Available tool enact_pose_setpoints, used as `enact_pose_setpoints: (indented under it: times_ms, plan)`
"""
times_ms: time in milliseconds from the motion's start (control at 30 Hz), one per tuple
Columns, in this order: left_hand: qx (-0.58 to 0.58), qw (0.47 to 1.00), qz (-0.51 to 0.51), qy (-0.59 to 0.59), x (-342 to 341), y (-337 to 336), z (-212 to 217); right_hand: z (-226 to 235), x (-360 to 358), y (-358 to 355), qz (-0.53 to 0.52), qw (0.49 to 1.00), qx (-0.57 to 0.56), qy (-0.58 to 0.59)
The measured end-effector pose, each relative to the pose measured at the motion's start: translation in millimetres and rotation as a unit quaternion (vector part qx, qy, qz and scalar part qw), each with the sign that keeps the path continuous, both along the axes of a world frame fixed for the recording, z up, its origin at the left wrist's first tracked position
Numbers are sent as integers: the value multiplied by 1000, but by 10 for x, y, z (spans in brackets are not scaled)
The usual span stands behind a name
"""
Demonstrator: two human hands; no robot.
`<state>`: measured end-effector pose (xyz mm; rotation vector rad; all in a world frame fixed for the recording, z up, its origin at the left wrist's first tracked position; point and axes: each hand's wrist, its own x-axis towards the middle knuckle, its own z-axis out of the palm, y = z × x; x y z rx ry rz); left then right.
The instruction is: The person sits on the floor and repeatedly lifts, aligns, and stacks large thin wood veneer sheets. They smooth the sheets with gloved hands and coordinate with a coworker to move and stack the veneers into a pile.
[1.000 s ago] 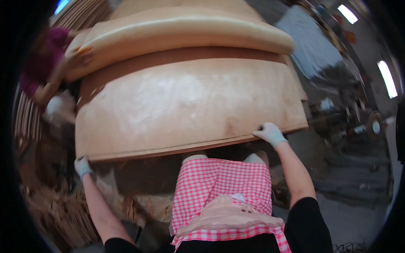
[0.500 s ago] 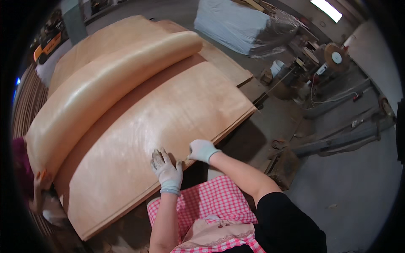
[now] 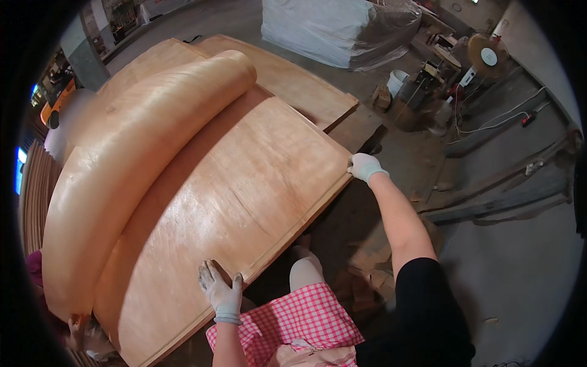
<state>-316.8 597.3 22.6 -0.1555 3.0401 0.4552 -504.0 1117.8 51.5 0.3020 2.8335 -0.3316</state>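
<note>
A large light-brown wood veneer sheet (image 3: 244,177) lies flat on the stack. Near its front edge, my left hand (image 3: 221,293), in a white glove with soiled fingertips, rests open with fingers outstretched. My right hand (image 3: 367,168), gloved too, reaches to the sheet's right corner, its fingers closed over the edge there. Across the far side of the stack a second veneer sheet (image 3: 147,116) is bent over in a long curled roll. A co-worker's hand (image 3: 78,330) touches the lower left end of that roll.
Behind the roll lie more wood sheets (image 3: 293,73). A plastic-wrapped pile (image 3: 330,30) stands at the back. To the right are a machine with a round disc (image 3: 483,55), a white bucket (image 3: 396,81) and metal rails (image 3: 507,205). Scrap pieces (image 3: 373,269) lie beside my legs.
My right hand has moved right along the front edge to the corner. My left hand has shifted slightly left and nearer me. The view has shifted, and the curled sheet's far end appears farther left.
</note>
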Motion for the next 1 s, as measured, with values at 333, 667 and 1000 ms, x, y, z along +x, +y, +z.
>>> enact_pose_setpoints:
  times_ms: [333,667,1000]
  plan:
    - [173,974,-25,146,243,262,234,-170,1184,-1370,-50,916,-324,232]
    - [510,836,-19,201,1190,123,769,706,2817,-3554,100,729,-676,-36]
    - [577,702,310,280,1793,-1613,500,1017,2555,-3971,293,905,-308,16]
